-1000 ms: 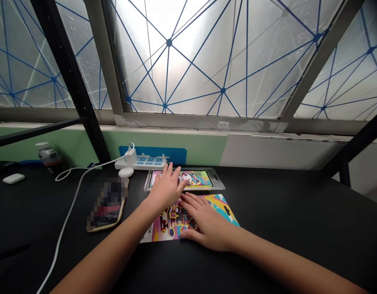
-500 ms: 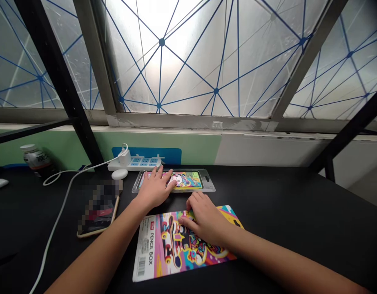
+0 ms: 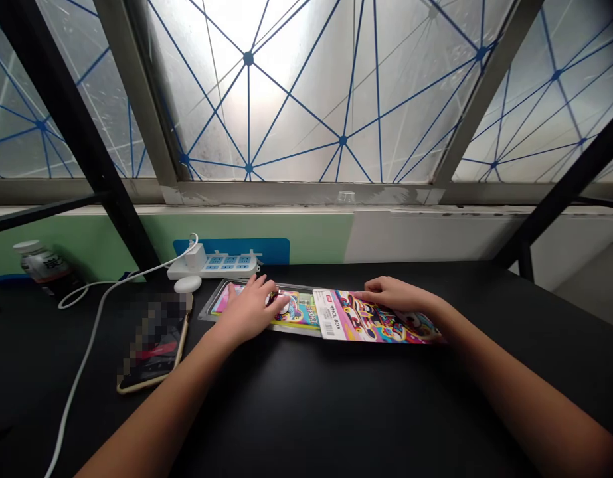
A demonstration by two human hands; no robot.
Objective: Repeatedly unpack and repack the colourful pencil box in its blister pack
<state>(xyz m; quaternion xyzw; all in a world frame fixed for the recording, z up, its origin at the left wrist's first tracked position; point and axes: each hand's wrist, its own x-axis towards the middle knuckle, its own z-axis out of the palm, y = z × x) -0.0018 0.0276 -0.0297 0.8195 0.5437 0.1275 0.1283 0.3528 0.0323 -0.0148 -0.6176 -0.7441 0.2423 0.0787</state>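
Observation:
My left hand (image 3: 249,309) lies with its fingers spread over a transparent plastic tray (image 3: 210,311) near the back of the desk. Inside the tray shows a colourful cartoon-printed pencil box (image 3: 302,311), partly hidden under that hand. My right hand (image 3: 396,294) grips the far edge of a bright printed card (image 3: 356,318) marked "PENCIL BOX". The card's white left end, with a barcode, overlaps the right end of the tray. The right hand's fingertips are partly out of sight, with the thumb side on the card's face.
On the left, a phone (image 3: 157,348) lies beside a white oval object (image 3: 187,284). A white power strip (image 3: 231,266) with a plugged-in charger stands against the wall. A white cable (image 3: 89,358) runs toward me. Farther left is a dark bottle (image 3: 46,265); black frame posts flank the desk.
My right hand has moved the card from the front middle of the desk back and to the right, onto the tray's right end. My left hand stays on the tray, which now sits slightly angled.

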